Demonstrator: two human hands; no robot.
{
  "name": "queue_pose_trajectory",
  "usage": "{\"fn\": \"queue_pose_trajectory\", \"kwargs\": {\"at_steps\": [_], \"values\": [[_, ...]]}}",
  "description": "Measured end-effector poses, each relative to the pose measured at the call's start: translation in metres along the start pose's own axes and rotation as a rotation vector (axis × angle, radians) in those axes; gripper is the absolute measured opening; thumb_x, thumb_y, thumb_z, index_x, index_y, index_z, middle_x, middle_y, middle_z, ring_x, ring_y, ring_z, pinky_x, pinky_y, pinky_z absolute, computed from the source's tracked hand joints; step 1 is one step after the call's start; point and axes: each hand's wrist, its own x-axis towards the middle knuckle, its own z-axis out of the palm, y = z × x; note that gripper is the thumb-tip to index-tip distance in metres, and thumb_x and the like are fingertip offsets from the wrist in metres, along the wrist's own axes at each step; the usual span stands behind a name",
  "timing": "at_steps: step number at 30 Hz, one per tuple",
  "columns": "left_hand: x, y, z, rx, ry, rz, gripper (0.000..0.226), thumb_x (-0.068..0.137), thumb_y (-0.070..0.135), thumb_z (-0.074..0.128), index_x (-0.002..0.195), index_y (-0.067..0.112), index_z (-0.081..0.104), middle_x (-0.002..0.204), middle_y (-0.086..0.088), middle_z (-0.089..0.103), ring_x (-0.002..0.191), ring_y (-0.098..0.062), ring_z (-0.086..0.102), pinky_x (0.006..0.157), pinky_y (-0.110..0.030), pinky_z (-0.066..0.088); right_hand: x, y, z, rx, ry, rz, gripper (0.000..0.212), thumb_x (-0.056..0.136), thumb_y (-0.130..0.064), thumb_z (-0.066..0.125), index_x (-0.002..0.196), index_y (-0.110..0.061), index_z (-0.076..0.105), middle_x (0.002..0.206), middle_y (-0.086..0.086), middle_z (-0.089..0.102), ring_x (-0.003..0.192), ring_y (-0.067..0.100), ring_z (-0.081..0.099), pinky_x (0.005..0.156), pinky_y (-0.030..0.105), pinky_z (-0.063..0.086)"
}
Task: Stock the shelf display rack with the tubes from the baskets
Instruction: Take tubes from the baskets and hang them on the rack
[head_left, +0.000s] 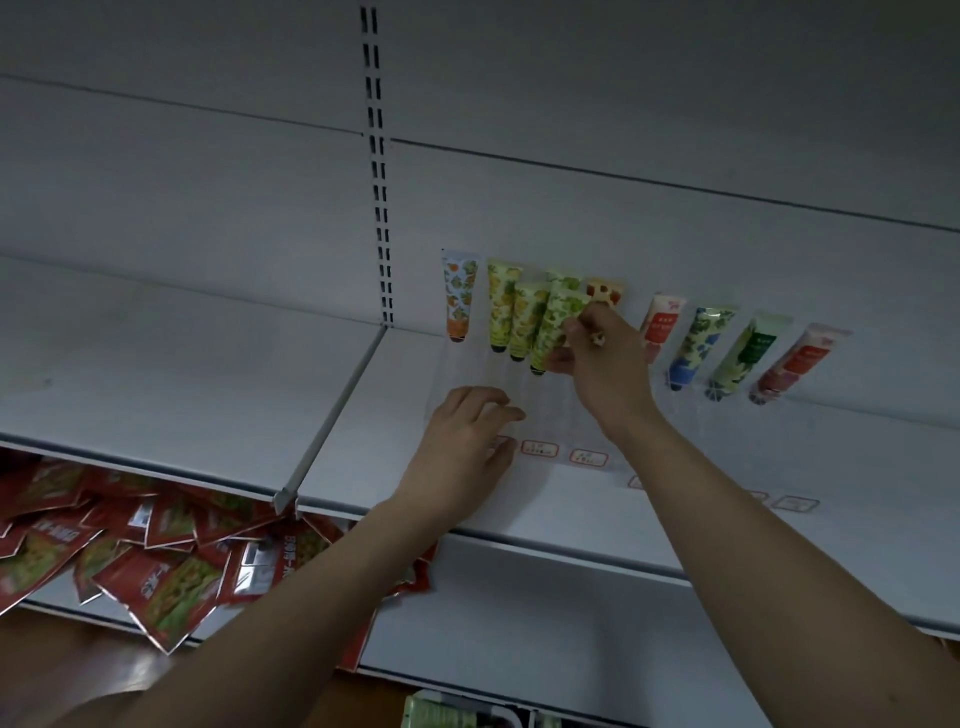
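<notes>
A clear display rack (467, 395) stands on the white shelf (545, 525). Cap-down tubes fill its back: an orange-patterned tube (458, 296), yellow-green tubes (501, 306), a red-patterned one (605, 293) partly hidden, and further right a blue tube (698, 348), a green tube (740, 358) and a red tube (795, 366). My right hand (602, 358) pinches a green-patterned tube (556, 327) over a middle slot. My left hand (467, 447) rests on the rack's front with fingers loosely spread.
Red snack packets (156, 551) lie heaped on the lower shelf at the left. A slotted upright (382, 208) and a shelf divider (332, 415) split the shelving. Price labels (587, 457) run along the rack front. A basket edge with tubes (457, 714) shows at the bottom.
</notes>
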Motion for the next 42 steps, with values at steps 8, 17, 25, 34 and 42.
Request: {"fn": "queue_pose_trajectory", "kwargs": {"at_steps": [8,17,25,34,42], "values": [[0.002,0.005,-0.003,0.0,-0.012,-0.035,0.03,0.08,0.017,0.064,0.11,0.013,0.068,0.113,-0.007,0.061,0.109,-0.024,0.046,0.088,-0.038,0.046,0.004,-0.005,-0.001,-0.088,-0.033,0.042,0.026,0.102,-0.004,0.042,0.077,-0.007,0.04,0.07,0.009,0.043,0.064,0.031,0.058,0.064,0.041,0.058],[0.007,0.01,-0.015,-0.007,-0.066,-0.03,0.032,0.084,0.013,0.069,0.116,0.011,0.067,0.115,-0.008,0.061,0.108,-0.031,0.054,0.09,-0.039,0.047,0.001,-0.01,-0.005,-0.112,-0.032,0.101,0.023,0.1,-0.009,0.049,0.078,-0.01,0.042,0.076,0.008,0.051,0.074,0.037,0.067,0.071,0.044,0.06],[0.008,0.012,-0.016,-0.023,-0.074,-0.062,0.032,0.088,0.014,0.067,0.119,0.012,0.065,0.117,-0.008,0.059,0.11,-0.029,0.051,0.092,-0.032,0.04,0.0,-0.011,-0.006,-0.127,0.016,0.086,0.013,0.096,-0.008,0.054,0.099,0.005,0.052,0.085,0.015,0.055,0.077,0.04,0.066,0.069,0.045,0.06],[0.004,0.026,-0.026,0.031,-0.056,-0.094,0.031,0.082,0.018,0.07,0.113,0.016,0.068,0.11,-0.005,0.064,0.104,-0.031,0.055,0.085,-0.041,0.048,-0.035,-0.009,-0.019,-0.122,0.002,0.176,0.007,0.094,-0.016,0.055,0.095,-0.024,0.055,0.09,-0.001,0.061,0.082,0.029,0.066,0.077,0.051,0.057],[-0.032,0.06,-0.056,-0.028,-0.024,-0.225,0.024,0.088,0.018,0.064,0.111,0.019,0.068,0.101,0.001,0.066,0.095,-0.021,0.056,0.079,-0.035,0.049,-0.106,-0.042,-0.06,0.448,-0.398,0.673,0.02,0.093,0.0,0.059,0.112,-0.002,0.063,0.106,0.02,0.071,0.088,0.031,0.071,0.077,0.038,0.06]]}}
